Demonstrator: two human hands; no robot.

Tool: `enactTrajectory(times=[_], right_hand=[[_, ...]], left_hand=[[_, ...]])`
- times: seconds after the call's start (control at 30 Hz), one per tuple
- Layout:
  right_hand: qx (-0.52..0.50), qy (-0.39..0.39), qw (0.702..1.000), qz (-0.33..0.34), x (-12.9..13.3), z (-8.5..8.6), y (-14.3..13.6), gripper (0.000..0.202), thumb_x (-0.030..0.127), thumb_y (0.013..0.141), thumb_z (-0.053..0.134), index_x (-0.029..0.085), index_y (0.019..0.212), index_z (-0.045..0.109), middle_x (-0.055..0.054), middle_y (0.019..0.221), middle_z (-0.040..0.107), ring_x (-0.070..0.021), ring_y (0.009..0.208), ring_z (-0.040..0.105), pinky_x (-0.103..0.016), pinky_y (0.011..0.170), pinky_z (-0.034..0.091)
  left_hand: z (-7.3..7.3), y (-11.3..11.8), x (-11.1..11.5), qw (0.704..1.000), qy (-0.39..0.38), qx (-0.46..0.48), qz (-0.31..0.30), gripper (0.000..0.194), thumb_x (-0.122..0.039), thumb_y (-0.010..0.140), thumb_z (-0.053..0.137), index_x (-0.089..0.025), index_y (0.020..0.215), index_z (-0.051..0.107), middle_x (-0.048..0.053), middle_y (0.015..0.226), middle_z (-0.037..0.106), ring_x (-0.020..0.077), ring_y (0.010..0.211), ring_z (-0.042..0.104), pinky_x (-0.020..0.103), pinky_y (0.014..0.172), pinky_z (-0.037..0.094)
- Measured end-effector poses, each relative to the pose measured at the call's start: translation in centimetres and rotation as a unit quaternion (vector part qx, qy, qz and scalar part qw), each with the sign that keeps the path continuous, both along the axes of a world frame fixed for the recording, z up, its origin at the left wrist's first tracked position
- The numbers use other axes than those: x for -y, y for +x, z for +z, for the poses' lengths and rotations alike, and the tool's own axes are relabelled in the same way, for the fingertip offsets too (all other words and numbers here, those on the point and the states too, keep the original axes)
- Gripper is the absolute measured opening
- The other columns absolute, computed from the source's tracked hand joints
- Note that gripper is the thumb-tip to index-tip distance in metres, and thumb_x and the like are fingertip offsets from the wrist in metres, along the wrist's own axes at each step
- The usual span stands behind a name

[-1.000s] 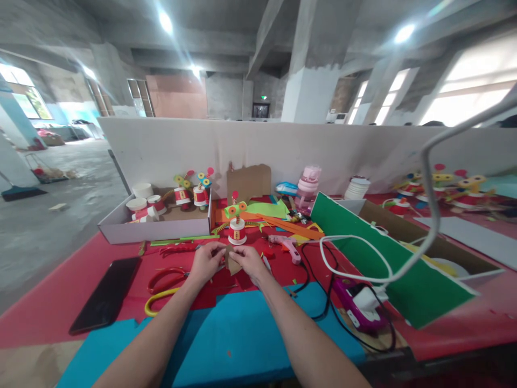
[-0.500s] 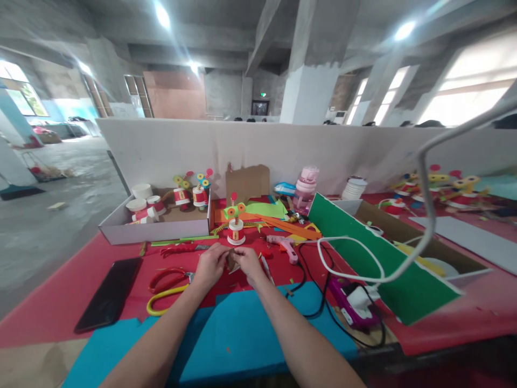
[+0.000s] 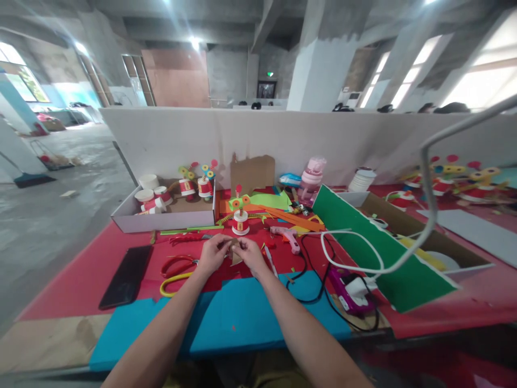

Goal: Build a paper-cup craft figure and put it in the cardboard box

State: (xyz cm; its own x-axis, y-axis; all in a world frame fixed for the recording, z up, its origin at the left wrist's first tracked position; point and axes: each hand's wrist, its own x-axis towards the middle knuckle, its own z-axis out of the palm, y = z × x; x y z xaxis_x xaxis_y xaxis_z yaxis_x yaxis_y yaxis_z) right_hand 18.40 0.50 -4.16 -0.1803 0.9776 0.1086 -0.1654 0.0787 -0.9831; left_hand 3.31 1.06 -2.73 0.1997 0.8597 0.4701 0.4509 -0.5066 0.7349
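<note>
Between the fingertips of my left hand [image 3: 215, 254] and my right hand [image 3: 249, 255] is a small brown piece of cardboard [image 3: 235, 251]. Both hands are closed on it in a pinch, and the fingers hide part of it. Just beyond them stands a red and white paper-cup figure [image 3: 240, 222] with a green head, orange eyes and coiled paper arms. Red- and yellow-handled scissors [image 3: 177, 275] lie left of my left hand. To the right of my right hand are a white pen-like tool [image 3: 270, 260] and a pink hot glue gun [image 3: 287, 237].
A black phone [image 3: 126, 276] lies at left. A cardboard box [image 3: 165, 221] holds cups and two figures. At right stand a green-sided box [image 3: 375, 253], a purple power strip [image 3: 350, 293] and looping cables. Blue foam board [image 3: 242, 318] covers the near edge; a white partition [image 3: 194, 134] rises behind.
The camera view has shifted, so the table sits slightly higher and further right. My hands stay together on the cardboard, which is turned a little between the fingers.
</note>
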Motion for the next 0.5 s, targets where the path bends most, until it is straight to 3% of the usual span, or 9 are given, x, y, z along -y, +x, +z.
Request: enactTrajectory(times=[0.4,0.5], right_hand=[[0.079,0.035,0.996,-0.036,-0.8,-1.2,0.6,0.02,0.037,0.07,0.063,0.018,0.071,0.062,0.001,0.063,0.059,-0.0142,0.061,0.051,-0.024,0.057,0.039],[0.072,0.04,0.996,-0.018,-0.8,-1.2,0.7,0.02,0.038,0.071,0.061,0.018,0.072,0.062,0.002,0.062,0.058,-0.014,0.06,0.051,-0.024,0.056,0.039]], left_hand=[[-0.7,-0.1,-0.6,0.998,-0.056,0.03,-0.023,0.015,-0.024,0.081,0.059,-0.017,0.09,0.069,0.005,0.082,0.071,0.0156,0.072,0.064,0.025,0.067,0.05],[-0.8,-0.2,-0.7,0.997,-0.065,0.034,-0.025,0.016,-0.025,0.082,0.059,-0.016,0.09,0.069,0.004,0.082,0.07,0.0146,0.067,0.063,0.024,0.063,0.049]])
